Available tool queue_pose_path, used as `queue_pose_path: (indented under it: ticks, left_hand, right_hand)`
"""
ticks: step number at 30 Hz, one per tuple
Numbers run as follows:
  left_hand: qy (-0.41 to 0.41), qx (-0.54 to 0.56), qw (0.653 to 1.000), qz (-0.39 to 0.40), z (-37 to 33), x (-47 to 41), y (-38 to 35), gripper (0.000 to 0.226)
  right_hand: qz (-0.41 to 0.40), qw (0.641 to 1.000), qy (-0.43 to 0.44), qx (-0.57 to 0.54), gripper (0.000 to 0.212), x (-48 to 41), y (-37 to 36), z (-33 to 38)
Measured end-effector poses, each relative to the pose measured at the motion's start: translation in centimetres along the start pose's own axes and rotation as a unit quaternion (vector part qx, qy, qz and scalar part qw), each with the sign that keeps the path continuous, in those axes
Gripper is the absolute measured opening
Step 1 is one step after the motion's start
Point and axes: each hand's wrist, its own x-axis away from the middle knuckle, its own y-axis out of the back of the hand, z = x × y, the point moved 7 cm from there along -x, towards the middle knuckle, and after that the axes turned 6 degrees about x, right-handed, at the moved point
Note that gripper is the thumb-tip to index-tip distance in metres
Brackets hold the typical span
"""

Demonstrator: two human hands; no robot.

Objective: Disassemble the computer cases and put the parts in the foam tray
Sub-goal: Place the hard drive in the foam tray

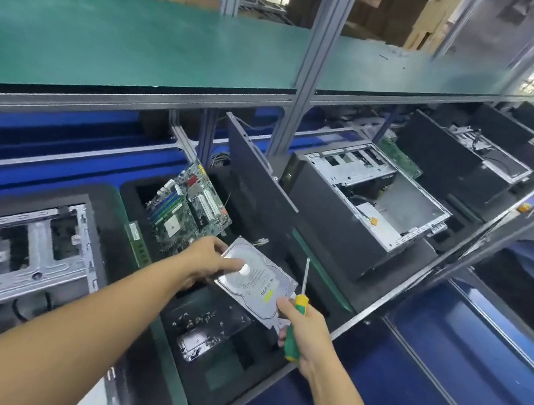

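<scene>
Gripping the hard drive (256,278) by its left edge, the left hand (212,260) keeps it level at lower centre above the foam tray (195,396), probably for placing. Rightward, the right hand (306,336) pinches its near corner, with the screwdriver (295,328) kept in the palm.

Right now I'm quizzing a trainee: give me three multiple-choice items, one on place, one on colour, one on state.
1. Where is the motherboard? A in the foam tray; B on the floor; C in a drawer.
2. The screwdriver handle is: A red; B green and yellow; C blue.
3. The left hand: A hangs free; B grips the hard drive; C makes an empty fist.
Key: 1A, it leans in the tray's slot; 2B, both colours show in the right hand; 3B, it clasps the drive's edge.
</scene>
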Motion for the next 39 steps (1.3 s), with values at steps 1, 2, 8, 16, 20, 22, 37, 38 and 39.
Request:
queue_pose_path:
  ticks: [1, 2, 8, 16, 20, 22, 37, 38, 39]
  left_hand:
    - [0.000, -0.007, 1.000, -0.019, 0.1, -0.7, -0.5, 0.046]
    - [0.000, -0.018, 1.000, -0.023, 0.3, -1.3, -1.3, 0.049]
    - [-0.018, -0.080, 0.997, 0.016, 0.6, -4.1, -5.7, 0.055]
    - [-0.060, -0.151, 0.986, -0.037, 0.8, -6.3, -8.8, 0.047]
    - [-0.070, -0.204, 0.976, -0.040, 0.5, -6.9, -8.2, 0.045]
    - [-0.083, -0.209, 0.974, -0.028, 0.5, -7.1, -8.2, 0.044]
    - [-0.047, -0.470, 0.876, 0.097, 0.1, -1.6, -4.2, 0.042]
    - [-0.037, -0.498, 0.859, 0.111, 0.3, -0.6, -3.5, 0.043]
    - [-0.031, -0.516, 0.848, 0.118, 0.4, 0.4, -2.7, 0.043]
  right_hand:
    - [-0.009, 1.000, -0.013, -0.015, 0.030, -0.6, 0.2, -0.5]
    - [-0.022, 0.999, -0.023, -0.035, 0.026, -1.2, 0.5, -0.9]
    - [-0.090, 0.989, -0.077, -0.092, 0.009, -3.4, 2.2, -3.3]
    - [-0.143, 0.980, -0.107, -0.090, 0.011, -5.4, 3.0, -4.7]
    - [-0.152, 0.983, -0.101, 0.015, 0.011, -5.7, 3.6, -4.4]
    - [-0.143, 0.982, -0.114, 0.044, 0.014, -5.6, 3.8, -4.6]
    - [-0.129, 0.731, 0.166, 0.649, 0.038, -5.6, -1.4, 2.5]
    - [-0.125, 0.728, 0.164, 0.654, 0.038, -5.8, -1.7, 2.5]
    - [-0.122, 0.726, 0.161, 0.657, 0.038, -5.9, -2.0, 2.6]
